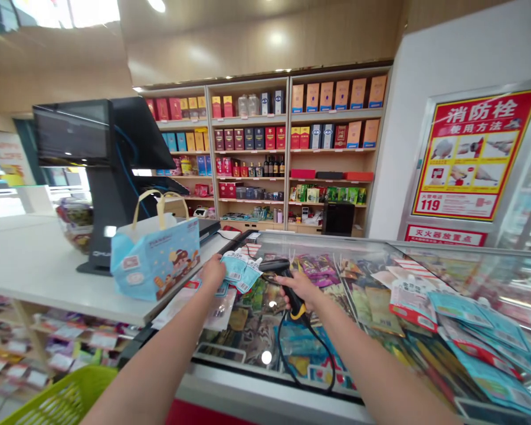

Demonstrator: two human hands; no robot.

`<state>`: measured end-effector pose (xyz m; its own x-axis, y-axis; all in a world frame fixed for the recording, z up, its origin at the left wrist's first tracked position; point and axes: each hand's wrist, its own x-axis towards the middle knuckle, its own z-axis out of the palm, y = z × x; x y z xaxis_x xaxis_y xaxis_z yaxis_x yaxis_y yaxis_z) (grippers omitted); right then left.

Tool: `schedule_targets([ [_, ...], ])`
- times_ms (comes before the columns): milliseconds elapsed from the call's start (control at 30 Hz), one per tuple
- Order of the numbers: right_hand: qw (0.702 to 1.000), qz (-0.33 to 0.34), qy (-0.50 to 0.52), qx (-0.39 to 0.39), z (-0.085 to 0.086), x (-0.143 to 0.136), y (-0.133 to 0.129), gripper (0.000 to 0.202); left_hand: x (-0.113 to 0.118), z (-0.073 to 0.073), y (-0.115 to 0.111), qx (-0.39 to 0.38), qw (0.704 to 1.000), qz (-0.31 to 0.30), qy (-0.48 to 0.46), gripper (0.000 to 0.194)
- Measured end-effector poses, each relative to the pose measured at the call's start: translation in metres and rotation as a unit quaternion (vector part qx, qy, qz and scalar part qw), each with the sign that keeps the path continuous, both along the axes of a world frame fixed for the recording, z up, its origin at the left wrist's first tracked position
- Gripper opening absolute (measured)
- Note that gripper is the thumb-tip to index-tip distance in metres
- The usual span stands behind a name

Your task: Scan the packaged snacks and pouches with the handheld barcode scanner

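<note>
My left hand (213,274) is closed at the left edge of several light-blue spouted pouches (233,269), fanned out with barcodes showing. In my right hand (300,289) is a black and yellow handheld barcode scanner (294,294), its head pointing left towards the pouches. The scanner's cable (333,360) loops down over the glass top (265,369) of the counter. Beneath the pouches and beside my left hand lies a clear plastic wrapper (215,313); what it holds is hard to make out.
On the white counter (35,248) at left stand a light-blue carrier bag (157,254) and a black till screen (73,133). More blue and red pouches (482,330) lie piled at right. A green basket (64,395) sits lower left. Shelves of boxes (252,139) line the back wall.
</note>
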<state>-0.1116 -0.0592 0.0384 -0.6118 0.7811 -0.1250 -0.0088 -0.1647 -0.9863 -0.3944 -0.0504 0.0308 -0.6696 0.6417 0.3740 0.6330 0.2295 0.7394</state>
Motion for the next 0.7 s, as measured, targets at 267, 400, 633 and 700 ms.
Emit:
schedule_targets([
  [267,1.000,-0.013,0.007,-0.002,-0.010,0.001,0.007,0.040,0.070,-0.011,-0.008,-0.133,0.947,-0.045,0.289,0.060],
  [400,0.999,-0.035,0.010,-0.008,-0.012,0.010,0.008,0.037,0.094,-0.023,0.000,-0.193,0.937,-0.080,0.279,0.078],
  [633,0.997,-0.080,0.010,-0.015,-0.011,0.049,0.009,0.032,0.089,-0.013,0.016,-0.214,0.938,-0.016,0.272,0.062],
  [700,0.995,-0.098,0.015,-0.021,-0.011,0.064,0.011,0.032,0.095,-0.009,0.021,-0.217,0.935,-0.005,0.281,0.061],
])
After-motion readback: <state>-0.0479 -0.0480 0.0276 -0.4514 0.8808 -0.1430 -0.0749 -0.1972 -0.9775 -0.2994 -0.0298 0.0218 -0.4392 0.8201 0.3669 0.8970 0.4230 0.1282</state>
